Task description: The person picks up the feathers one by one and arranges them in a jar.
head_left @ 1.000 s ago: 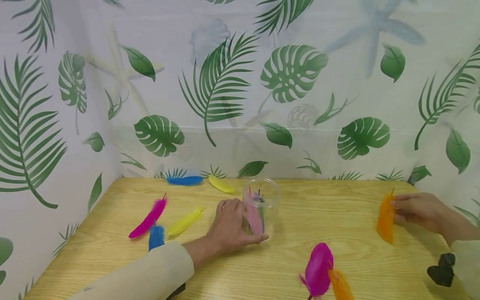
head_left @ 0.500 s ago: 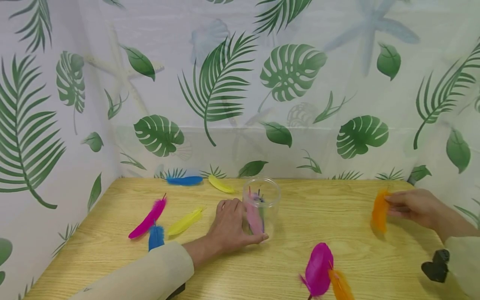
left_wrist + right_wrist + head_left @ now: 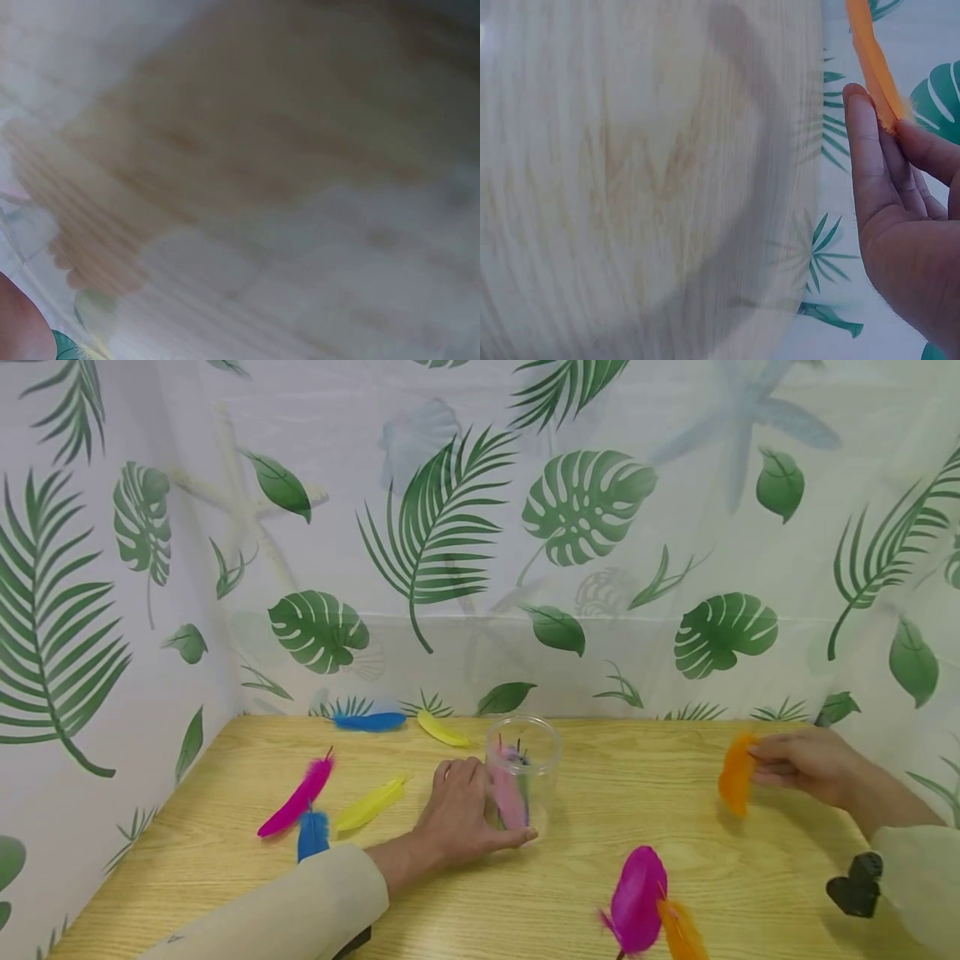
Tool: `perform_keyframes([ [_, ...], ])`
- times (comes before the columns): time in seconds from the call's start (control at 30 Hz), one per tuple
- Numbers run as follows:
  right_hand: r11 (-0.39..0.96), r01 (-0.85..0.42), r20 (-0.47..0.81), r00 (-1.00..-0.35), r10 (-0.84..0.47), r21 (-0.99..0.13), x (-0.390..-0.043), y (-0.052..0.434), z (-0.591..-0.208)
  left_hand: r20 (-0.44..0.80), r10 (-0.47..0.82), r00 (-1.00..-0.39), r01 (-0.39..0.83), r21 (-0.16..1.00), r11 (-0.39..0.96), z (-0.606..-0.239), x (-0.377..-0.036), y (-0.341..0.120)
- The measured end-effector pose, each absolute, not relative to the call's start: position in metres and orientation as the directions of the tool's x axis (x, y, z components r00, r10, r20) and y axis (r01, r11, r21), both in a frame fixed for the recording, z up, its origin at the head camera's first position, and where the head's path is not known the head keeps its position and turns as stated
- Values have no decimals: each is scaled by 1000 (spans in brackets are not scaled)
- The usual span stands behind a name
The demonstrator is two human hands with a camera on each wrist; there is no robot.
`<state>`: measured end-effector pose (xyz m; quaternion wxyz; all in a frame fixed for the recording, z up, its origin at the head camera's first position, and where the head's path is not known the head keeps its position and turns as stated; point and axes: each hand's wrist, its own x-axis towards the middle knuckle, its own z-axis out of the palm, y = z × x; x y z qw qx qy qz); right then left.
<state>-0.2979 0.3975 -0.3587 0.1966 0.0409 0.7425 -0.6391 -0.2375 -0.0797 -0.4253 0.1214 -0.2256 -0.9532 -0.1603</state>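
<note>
A clear plastic jar stands upright mid-table with pink and dark feathers inside. My left hand grips its near left side, thumb along the base. My right hand pinches an orange feather by its top, holding it above the table at the right; the right wrist view shows the orange feather between the fingertips. The left wrist view is a blur of wood grain.
Loose feathers lie on the wooden table: blue, yellow, magenta, yellow, blue at left; magenta and orange near the front. Leaf-print curtains close the back and sides.
My right hand has carried the orange feather up and to the left, toward the jar. The left hand and jar have stayed still.
</note>
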Motion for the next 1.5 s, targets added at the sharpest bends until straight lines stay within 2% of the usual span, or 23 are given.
perform_keyframes([
  [0.2, 115, 343, -360, -906, -221, -932, -300, 390, -353, 297, 391, -871, 466, 248, 849, -424, -237, -79],
  [0.67, 60, 377, -372, -854, -365, -924, -305, 371, -346, 295, 392, -871, 465, 235, 854, -426, -237, -79],
  [1.17, 142, 316, -345, -892, -291, -938, -308, 334, -323, 309, 394, -865, 473, 246, 846, -427, -237, -80],
  [1.5, 111, 290, -310, -904, -293, -951, -310, 307, -299, 330, 402, -854, 484, 220, 847, -428, -237, -79],
])
